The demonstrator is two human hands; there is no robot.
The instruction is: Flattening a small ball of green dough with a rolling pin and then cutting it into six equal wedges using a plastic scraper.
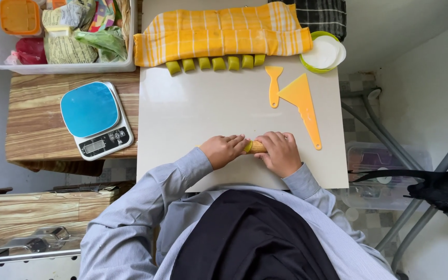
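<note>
White and smooth, the worktop (193, 111) fills the middle of the view, seen from above with the person's grey sleeves and dark apron at the bottom edge. Near its front edge lies a small yellow-green dough roll (255, 147), set crosswise and mostly covered by both hands. The left hand (225, 151) rests curled over the roll's left end, fingers bent down onto it, and the right hand (280, 153) lies cupped over its right end, fingers likewise folded on the dough; only a short stretch of the roll shows between them. Just beyond the roll and to its right, a long orange triangular scraper (303, 103) lies flat with its narrow tip pointing toward the right hand, and a smaller orange spatula-shaped scraper (274, 85) lies just beside it on the left. Farther beyond the roll, at the back of the worktop, a row of cut green dough pieces (216, 63) sits side by side, half tucked under a yellow striped cloth (219, 33). Right of that cloth stands a green-rimmed round bowl (323, 53) with a white inside. Well to the left of the roll, on a separate wooden table (35, 119), sits a kitchen scale (96, 119) with a blue plate, and behind it a clear plastic bin (6, 54) holds packets and a container with an orange lid.
</note>
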